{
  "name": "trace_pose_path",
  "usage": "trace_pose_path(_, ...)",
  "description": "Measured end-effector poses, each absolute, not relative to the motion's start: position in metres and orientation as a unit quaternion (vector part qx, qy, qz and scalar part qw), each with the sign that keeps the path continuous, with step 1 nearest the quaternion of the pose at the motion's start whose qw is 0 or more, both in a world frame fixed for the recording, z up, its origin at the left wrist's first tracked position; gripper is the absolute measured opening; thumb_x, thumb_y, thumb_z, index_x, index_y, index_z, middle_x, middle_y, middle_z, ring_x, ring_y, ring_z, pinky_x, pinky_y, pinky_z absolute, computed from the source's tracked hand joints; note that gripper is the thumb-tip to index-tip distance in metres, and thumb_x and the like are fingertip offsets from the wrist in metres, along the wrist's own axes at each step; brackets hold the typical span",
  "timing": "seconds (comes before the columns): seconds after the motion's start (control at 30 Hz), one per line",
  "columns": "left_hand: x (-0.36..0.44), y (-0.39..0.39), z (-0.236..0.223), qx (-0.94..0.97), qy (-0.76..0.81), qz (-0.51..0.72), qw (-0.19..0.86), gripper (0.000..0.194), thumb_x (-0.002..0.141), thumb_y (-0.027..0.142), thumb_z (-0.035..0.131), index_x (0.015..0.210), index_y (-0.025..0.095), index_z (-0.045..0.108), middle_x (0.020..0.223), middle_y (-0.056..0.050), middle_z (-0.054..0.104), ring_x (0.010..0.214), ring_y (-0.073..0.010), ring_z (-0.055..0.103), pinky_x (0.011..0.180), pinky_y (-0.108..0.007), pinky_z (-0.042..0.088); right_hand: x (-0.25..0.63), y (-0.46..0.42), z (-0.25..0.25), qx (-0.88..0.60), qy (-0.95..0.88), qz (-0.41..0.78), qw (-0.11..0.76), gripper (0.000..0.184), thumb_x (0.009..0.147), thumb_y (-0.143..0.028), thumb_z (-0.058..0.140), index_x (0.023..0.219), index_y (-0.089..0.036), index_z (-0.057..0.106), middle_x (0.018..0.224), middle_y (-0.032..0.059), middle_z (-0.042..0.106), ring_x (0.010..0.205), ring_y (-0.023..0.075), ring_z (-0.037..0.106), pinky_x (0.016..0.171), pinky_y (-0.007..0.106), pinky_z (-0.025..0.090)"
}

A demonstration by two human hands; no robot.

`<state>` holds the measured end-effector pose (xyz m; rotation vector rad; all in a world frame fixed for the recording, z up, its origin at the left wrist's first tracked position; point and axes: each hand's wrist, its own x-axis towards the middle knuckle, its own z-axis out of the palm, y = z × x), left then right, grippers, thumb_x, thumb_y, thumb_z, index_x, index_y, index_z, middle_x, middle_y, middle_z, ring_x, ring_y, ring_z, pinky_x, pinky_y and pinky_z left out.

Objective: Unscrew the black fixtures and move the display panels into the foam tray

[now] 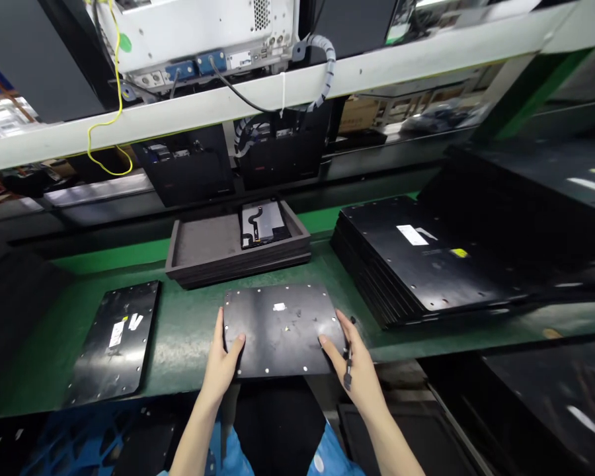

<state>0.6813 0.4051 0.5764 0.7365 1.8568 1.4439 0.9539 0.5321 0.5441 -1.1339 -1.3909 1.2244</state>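
Between my two hands is a flat black rectangular panel [282,337] with light dots along its edges and a small white label. My left hand [222,360] grips its left edge, thumb on the top face. On the opposite edge, my right hand [354,363] holds it the same way. A thin dark cable [348,373] with a small connector end hangs against the right hand; where it is attached I cannot tell. The panel is at the front edge of the green bench [188,350]. Whether it rests on the surface or is lifted slightly is unclear.
To the left lies a similar labelled black panel [116,340]. Stacked grey foam trays [203,264] stand behind, the top one holding a display part [262,225]. A tall stack of black panels [411,258] is at right. A white shelf beam [178,109] crosses above.
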Motion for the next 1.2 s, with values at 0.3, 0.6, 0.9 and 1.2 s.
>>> trace_pose_path(0.3, 0.66, 0.398, 0.555, 0.317, 0.692, 0.555, 0.336, 0.099, 0.093, 0.063, 0.081, 0.174, 0.035, 0.032, 0.184, -0.002, 0.024, 0.172, -0.0289, 0.015, 0.141, -0.043, 0.012, 0.954, 0.513, 0.542, -0.442, -0.57, 0.508, 0.472, 0.079, 0.093, -0.053, 0.084, 0.162, -0.026, 0.055, 0.167, 0.0134, 0.055, 0.157, 0.0339, 0.049, 0.134, 0.058, 0.032)
trace_pose_path(0.6, 0.643, 0.385, 0.553, 0.333, 0.683, 0.543, 0.358, 0.088, 0.092, 0.069, 0.078, 0.167, 0.035, 0.045, 0.18, -0.004, 0.033, 0.171, -0.0325, 0.021, 0.142, -0.049, 0.014, 1.063, 0.468, 0.567, -0.581, -0.559, 0.438, 0.399, 0.062, 0.099, -0.079, 0.059, 0.134, -0.032, 0.08, 0.118, 0.0078, 0.078, 0.114, 0.0318, 0.075, 0.11, 0.047, 0.06)
trace_pose_path(0.9, 0.676, 0.357, 0.563, 0.321, 0.808, 0.422, 0.257, 0.096, 0.092, 0.079, 0.067, 0.169, 0.026, 0.044, 0.144, -0.015, 0.071, 0.104, -0.0369, 0.076, 0.11, -0.058, 0.057, 1.031, 0.481, 0.551, -0.546, -0.453, 0.646, 0.282, 0.071, 0.088, -0.085, 0.07, 0.113, -0.019, 0.08, 0.092, 0.0079, 0.079, 0.056, 0.0155, 0.059, 0.075, 0.042, 0.067)
trace_pose_path(1.2, 0.67, 0.361, 0.547, 0.333, 0.822, 0.431, 0.167, 0.082, 0.089, 0.08, 0.066, 0.154, 0.03, 0.063, 0.142, -0.008, 0.074, 0.128, -0.0383, 0.073, 0.108, -0.049, 0.06, 0.991, 0.463, 0.546, -0.499, -0.414, 0.712, 0.269, 0.07, 0.068, -0.084, 0.089, 0.08, -0.017, 0.073, 0.072, 0.0024, 0.069, 0.066, 0.0157, 0.062, 0.058, 0.024, 0.046)
